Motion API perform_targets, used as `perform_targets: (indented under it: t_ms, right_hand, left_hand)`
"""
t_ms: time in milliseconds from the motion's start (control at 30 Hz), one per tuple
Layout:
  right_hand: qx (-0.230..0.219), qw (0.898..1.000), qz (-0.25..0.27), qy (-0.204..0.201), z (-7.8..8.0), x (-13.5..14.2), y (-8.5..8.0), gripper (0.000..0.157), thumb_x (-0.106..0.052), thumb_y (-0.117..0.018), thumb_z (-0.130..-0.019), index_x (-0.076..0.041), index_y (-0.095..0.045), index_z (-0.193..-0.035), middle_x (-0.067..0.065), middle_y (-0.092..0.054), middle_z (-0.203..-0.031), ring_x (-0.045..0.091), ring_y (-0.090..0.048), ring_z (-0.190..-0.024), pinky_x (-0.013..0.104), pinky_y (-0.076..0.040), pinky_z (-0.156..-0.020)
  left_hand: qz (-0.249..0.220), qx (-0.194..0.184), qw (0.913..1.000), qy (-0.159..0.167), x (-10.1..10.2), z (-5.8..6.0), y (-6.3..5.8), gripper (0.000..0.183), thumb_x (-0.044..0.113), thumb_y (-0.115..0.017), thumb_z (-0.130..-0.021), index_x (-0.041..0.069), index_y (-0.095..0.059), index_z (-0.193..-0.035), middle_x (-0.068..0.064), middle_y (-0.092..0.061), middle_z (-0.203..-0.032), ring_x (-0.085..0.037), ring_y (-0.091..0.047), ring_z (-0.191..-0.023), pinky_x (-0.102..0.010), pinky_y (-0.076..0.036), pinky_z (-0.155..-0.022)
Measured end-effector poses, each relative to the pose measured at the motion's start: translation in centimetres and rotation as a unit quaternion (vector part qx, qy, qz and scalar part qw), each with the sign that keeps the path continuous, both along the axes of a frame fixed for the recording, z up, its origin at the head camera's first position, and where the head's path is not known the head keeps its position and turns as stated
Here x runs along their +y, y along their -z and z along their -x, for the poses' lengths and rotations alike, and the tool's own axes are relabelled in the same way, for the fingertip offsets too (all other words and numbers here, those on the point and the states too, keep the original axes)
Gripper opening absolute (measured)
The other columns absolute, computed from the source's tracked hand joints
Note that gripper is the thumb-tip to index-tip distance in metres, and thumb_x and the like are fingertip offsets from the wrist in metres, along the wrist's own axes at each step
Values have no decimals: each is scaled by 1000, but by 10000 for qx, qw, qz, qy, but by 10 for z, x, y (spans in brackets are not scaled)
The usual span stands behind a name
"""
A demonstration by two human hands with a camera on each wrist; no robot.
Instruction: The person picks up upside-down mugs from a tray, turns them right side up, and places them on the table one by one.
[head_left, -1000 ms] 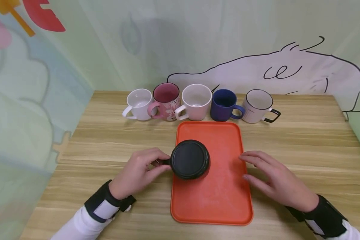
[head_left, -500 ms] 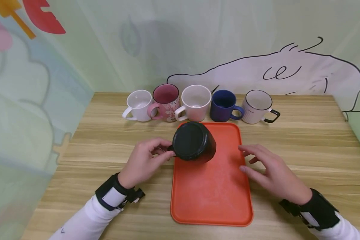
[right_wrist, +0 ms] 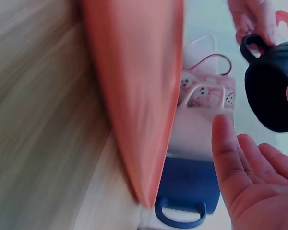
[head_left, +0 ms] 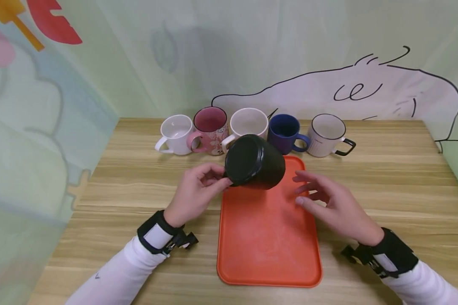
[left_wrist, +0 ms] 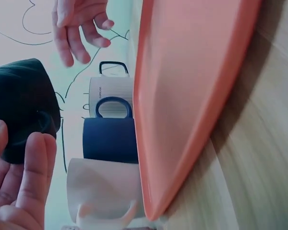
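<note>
My left hand (head_left: 198, 190) pinches the handle of a black mug (head_left: 257, 163) between thumb and fingers. The mug is raised above the orange-red tray (head_left: 269, 237) and tilted, its base facing me and to the left in the head view. In the right wrist view its dark mouth (right_wrist: 269, 98) faces down toward my right hand. My right hand (head_left: 333, 207) hovers over the tray's right edge, fingers spread and slightly bent, apart from the mug and holding nothing. In the left wrist view the mug (left_wrist: 19, 105) shows its handle against my left fingers.
Behind the tray, mugs stand in a row: a small white one (head_left: 177, 135), a pink patterned one (head_left: 217, 137), a larger white one (head_left: 248, 120), a navy one (head_left: 282, 137) and a white one with black rim and handle (head_left: 324, 142). A wall hanging (head_left: 309, 51) rises behind the wooden table (head_left: 385, 178).
My left hand has lifted the black mug off the tray, moving it away from me and right while tipping it from upside down toward its side. My right hand has shifted slightly forward and left.
</note>
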State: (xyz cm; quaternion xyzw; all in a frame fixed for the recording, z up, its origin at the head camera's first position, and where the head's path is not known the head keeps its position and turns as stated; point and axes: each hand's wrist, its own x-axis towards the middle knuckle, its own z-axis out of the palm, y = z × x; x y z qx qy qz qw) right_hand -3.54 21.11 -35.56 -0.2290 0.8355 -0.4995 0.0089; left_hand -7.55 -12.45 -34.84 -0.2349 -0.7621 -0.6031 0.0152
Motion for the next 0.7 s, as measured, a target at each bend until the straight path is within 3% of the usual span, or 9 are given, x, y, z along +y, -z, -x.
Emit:
perform_targets:
  t_ms: [200,300,533,700]
  right_hand:
    - [-585,9958,699,-88,9,-11,-3,56,-12,-71,-92,-14,-50,-144,3,-59,-134,21,-67,-105,33,-55,-85]
    - [-758,9935,850,-84,14,-16,-3,56,-14,-72,-92,-16,-51,-143,1,-60,-132,18,-67,-103,35,-55,-86]
    - [-1286,9796,1507,-343,24,-33,-8,53,-13,-73,-90,-16,-53,-139,5,-63,-127,33,-67,-104,39,-54,-89]
    - [-1538,9682,1924,-444,27,-43,-8,49,-8,-71,-91,-10,-53,-137,14,-62,-127,38,-65,-105,42,-54,-88]
  left_hand:
    - [-833,-122,9960,287,15,6,2,16,-6,-71,-86,-5,-66,-101,-15,-69,-96,-23,-70,-81,-38,-58,-73]
    - [-938,-104,9949,350,20,9,3,15,-7,-70,-87,-6,-65,-100,-16,-69,-95,-23,-70,-82,-39,-58,-74]
    - [-1228,-118,9910,530,32,12,4,14,-10,-66,-88,-9,-61,-101,-19,-66,-97,-24,-69,-84,-42,-57,-78]
    - [-1376,-68,9882,674,41,11,4,14,-11,-64,-90,-11,-59,-103,-21,-65,-98,-26,-68,-85,-43,-57,-81]
